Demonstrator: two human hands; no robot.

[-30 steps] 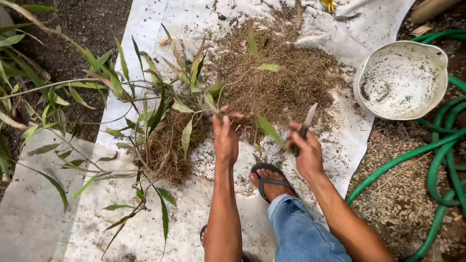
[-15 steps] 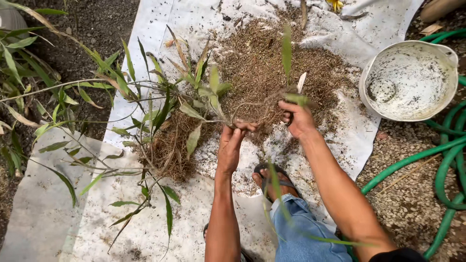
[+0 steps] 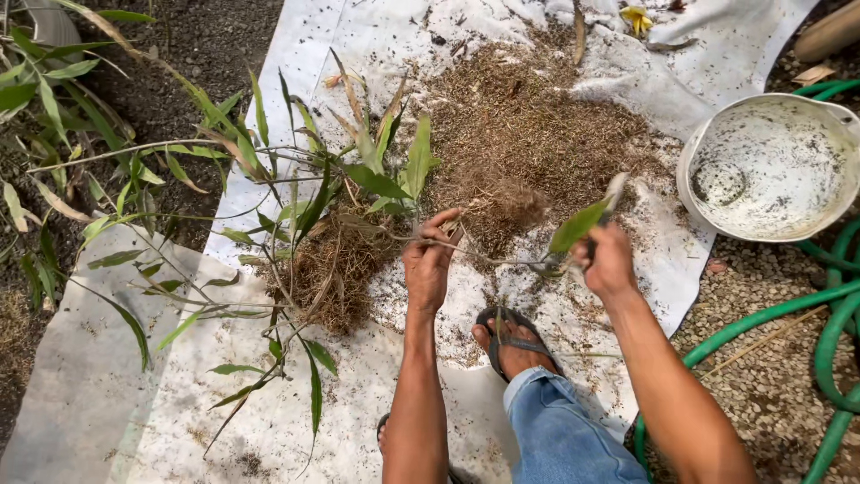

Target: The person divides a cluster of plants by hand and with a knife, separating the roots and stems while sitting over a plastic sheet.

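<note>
A white round plastic basin sat at two o'clock beside green garden hose; brown dry root litter covered the white sheet. My left hand pinched a thin leafy stem, while my right hand gripped its green-leafed end at three o'clock.

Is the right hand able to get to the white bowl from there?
Probably yes. The right hand is near the white bowl, with only bare sheet between, though it already holds a leafy cutting.
</note>
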